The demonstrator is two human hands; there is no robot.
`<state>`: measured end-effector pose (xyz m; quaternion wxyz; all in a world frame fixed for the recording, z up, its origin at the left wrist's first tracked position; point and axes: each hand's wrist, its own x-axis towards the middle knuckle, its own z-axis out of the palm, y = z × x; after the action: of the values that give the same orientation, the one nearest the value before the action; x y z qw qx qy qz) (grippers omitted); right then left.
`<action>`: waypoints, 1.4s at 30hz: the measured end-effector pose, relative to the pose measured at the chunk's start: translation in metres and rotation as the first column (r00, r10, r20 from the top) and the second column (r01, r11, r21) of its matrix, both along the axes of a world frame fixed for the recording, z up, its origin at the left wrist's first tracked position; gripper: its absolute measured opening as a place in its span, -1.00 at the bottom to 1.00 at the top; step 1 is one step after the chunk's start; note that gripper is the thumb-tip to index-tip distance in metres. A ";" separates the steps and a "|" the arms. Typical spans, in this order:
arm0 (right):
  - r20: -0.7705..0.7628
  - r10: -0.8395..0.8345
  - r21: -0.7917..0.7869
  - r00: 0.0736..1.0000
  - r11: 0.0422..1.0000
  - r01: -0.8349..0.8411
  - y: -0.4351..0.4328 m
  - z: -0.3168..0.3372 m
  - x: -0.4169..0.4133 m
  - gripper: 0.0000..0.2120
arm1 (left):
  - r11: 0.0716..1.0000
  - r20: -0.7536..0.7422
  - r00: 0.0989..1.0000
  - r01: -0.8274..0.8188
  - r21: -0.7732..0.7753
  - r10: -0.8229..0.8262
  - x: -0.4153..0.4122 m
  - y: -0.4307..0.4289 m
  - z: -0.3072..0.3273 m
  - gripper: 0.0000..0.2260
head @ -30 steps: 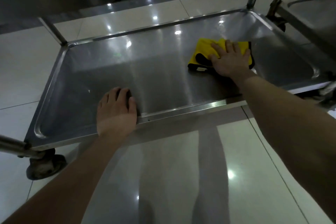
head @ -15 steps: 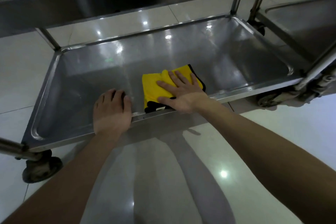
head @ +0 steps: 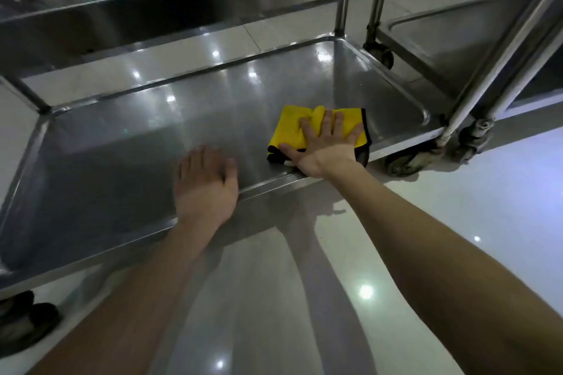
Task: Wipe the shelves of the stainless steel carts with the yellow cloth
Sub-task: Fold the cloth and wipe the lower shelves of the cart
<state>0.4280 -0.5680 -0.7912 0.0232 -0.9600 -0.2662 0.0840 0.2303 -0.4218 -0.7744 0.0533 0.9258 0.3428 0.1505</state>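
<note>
The bottom shelf [head: 128,161] of a stainless steel cart fills the middle of the head view. A folded yellow cloth [head: 289,128] with a dark edge lies on it near the front right. My right hand [head: 326,146] presses flat on the cloth with fingers spread. My left hand [head: 205,185] rests flat on the shelf's front rim, fingers reaching onto the shelf surface. An upper shelf [head: 152,9] of the same cart hangs above.
A second steel cart [head: 451,39] stands close on the right, its upright posts [head: 502,48] and castor wheels [head: 402,161] beside the shelf corner. Another wheel [head: 21,320] sits at the lower left. Glossy white floor tiles [head: 457,222] lie under me.
My right hand slid the cloth from the right of the shelf to the front middle, then back toward the front right. My left hand stayed on the front rim.
</note>
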 end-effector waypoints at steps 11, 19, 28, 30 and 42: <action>-0.020 0.085 0.054 0.996 0.995 -0.084 -0.080 -0.005 0.101 -0.34 | 0.998 -0.090 0.994 0.056 -0.031 -0.058 0.056 -0.022 -0.018 -0.65; 0.041 -0.034 0.103 0.999 0.994 0.030 -0.085 -0.005 0.193 -0.13 | 0.999 -0.115 0.993 0.025 -0.030 -0.029 0.058 -0.027 -0.021 -0.58; -0.008 0.099 0.094 0.995 0.991 -0.098 0.069 0.004 0.187 -0.16 | 0.999 -0.135 0.990 0.040 -0.008 -0.041 0.057 -0.026 -0.019 -0.47; 0.002 0.164 0.088 0.986 0.983 -0.164 0.089 0.003 0.168 -0.20 | 0.999 -0.129 0.991 0.039 -0.010 -0.040 0.058 -0.025 -0.016 -0.45; -0.028 0.408 0.112 0.913 0.908 -0.403 -0.007 -0.009 0.050 -0.38 | 0.999 -0.135 0.990 0.038 -0.024 -0.041 0.056 -0.027 -0.012 -0.52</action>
<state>0.4777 -0.5749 -0.8004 0.0621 -0.8788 -0.4630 0.0976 0.2865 -0.4490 -0.7866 0.0430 0.9398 0.3289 0.0827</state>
